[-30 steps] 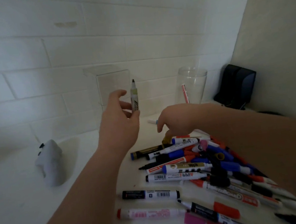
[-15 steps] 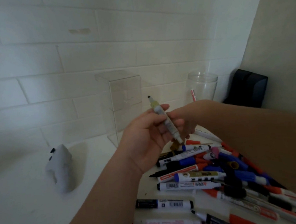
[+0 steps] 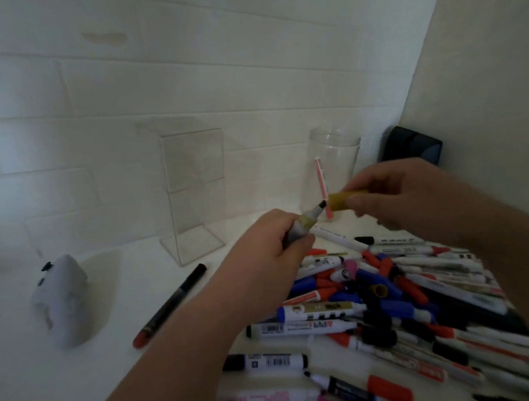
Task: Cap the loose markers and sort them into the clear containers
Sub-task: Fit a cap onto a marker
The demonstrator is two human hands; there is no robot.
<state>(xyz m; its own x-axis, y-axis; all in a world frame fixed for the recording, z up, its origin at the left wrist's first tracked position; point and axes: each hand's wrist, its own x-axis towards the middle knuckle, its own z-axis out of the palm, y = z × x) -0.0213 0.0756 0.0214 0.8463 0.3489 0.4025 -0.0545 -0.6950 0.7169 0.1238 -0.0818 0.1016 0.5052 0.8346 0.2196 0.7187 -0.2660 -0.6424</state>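
Head view: left hand (image 3: 268,251) is wrapped round an uncapped marker (image 3: 305,222), fingers (image 3: 294,241) curled tight on the barrel, black tip pointing up and to the right. Right hand (image 3: 395,197) pinches a mustard-yellow cap (image 3: 337,200) between thumb and fingertips. The cap's open end faces the tip and sits just beside it, not on it yet. Both are held in the air above the far edge of the marker pile (image 3: 378,292).

The pile covers the right side of the white worktop (image 3: 30,368): mixed red, blue, black and pink markers, some capped, with loose caps among them.

The square clear container (image 3: 196,190) stands upright against the wall behind the left hand; I see nothing in it. The round clear jar (image 3: 333,158) stands to its right with one red-and-white marker (image 3: 322,185) leaning inside.

A single black marker with a red end (image 3: 170,306) lies apart from the pile, left of the left forearm. White lumpy object (image 3: 61,300) at far left; black item (image 3: 413,148) in the corner.
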